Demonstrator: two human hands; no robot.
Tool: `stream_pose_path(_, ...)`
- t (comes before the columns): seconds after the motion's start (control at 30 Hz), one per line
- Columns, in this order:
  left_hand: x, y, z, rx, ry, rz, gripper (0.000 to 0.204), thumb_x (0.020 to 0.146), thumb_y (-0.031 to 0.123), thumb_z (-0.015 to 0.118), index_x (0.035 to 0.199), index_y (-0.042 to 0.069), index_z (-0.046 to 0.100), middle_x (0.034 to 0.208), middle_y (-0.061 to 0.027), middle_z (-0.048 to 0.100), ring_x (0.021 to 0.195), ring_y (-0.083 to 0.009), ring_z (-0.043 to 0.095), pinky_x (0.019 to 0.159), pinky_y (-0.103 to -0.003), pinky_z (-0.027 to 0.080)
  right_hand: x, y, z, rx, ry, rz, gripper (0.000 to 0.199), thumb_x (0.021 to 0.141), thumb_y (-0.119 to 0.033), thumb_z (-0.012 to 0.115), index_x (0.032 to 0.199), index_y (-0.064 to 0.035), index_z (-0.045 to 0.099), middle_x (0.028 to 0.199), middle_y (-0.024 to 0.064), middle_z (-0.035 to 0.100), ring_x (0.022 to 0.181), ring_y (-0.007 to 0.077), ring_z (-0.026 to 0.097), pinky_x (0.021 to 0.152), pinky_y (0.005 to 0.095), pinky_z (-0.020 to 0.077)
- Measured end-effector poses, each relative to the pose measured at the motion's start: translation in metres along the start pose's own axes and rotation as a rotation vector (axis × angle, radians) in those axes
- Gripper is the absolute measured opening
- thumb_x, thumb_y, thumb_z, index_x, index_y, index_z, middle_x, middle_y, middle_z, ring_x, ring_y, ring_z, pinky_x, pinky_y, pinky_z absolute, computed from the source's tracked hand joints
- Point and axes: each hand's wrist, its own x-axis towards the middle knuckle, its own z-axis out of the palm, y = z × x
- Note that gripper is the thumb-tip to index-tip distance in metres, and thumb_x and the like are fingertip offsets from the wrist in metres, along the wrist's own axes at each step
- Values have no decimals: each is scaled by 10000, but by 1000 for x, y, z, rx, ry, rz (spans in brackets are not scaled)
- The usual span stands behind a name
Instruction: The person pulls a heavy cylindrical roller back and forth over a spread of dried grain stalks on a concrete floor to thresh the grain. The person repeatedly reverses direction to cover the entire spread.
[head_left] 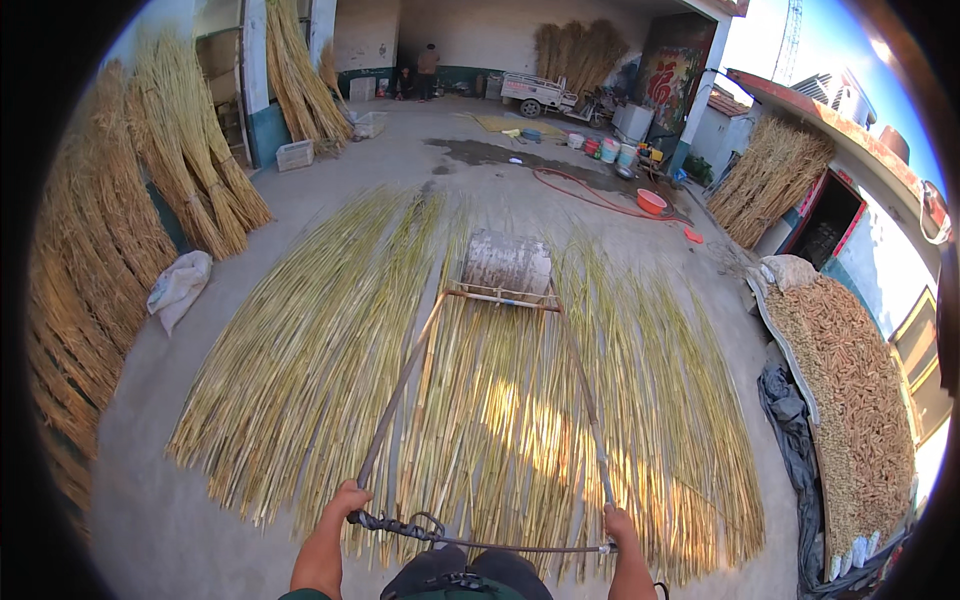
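My left hand (350, 497) is closed round the near left corner of a long metal frame, where dark wrapping covers the crossbar. At the opposite corner, my right hand (618, 524) grips the frame's right side bar. The two bars of this roller handle (394, 402) run forward to a heavy, worn grey roller (506, 262). The roller rests on long green and yellow reed stalks (300, 370), which lie side by side in a wide layer over the concrete. Sunlight falls across the stalks in front of my legs. My fingers are partly hidden behind the bars.
Bundled stalks (195, 150) lean along the left wall near a white sack (180, 288). Corn cobs (862, 390) lie piled at the right. Farther back are a red basin (651, 202), a hose (585, 200), buckets, a three-wheeled cart (535, 92) and two people.
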Motion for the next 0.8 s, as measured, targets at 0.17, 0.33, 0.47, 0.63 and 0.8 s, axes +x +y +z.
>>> stream_pose_path(0.17,28,50,-7,-78,38,56,298,646,253,656,688,-28,566,616,-115,568,561,-198,550,506,-344,430,45,-27,-37,169,76,158,518,853,-439,397,707,27,570,601,161,574,538,262,576,593,397,447)
stream_pose_path(0.33,42,65,-13,-32,110,14,325,652,250,657,759,-44,570,670,-130,588,611,-226,572,541,-367,445,40,-82,-69,168,80,98,506,838,-437,419,725,30,580,609,164,587,597,291,594,632,409,450)
stream_pose_path(0.47,44,100,-9,-36,83,73,335,650,264,656,749,-50,595,691,-139,606,658,-232,597,567,-363,453,48,-65,-78,172,42,50,535,807,-452,442,882,63,568,890,267,595,861,377,578,783,450,428)
stream_pose_path(0.63,38,120,4,5,128,109,396,656,282,651,826,-69,580,763,-162,597,682,-251,568,578,-385,442,52,-83,-115,169,34,142,514,797,-401,502,943,89,560,930,307,572,916,403,565,786,445,439)
stream_pose_path(0.8,19,149,27,22,122,57,399,658,281,656,834,-68,574,753,-165,605,697,-254,587,590,-382,451,54,-68,-143,200,32,156,504,791,-373,549,983,92,539,919,279,589,906,384,580,764,419,453)
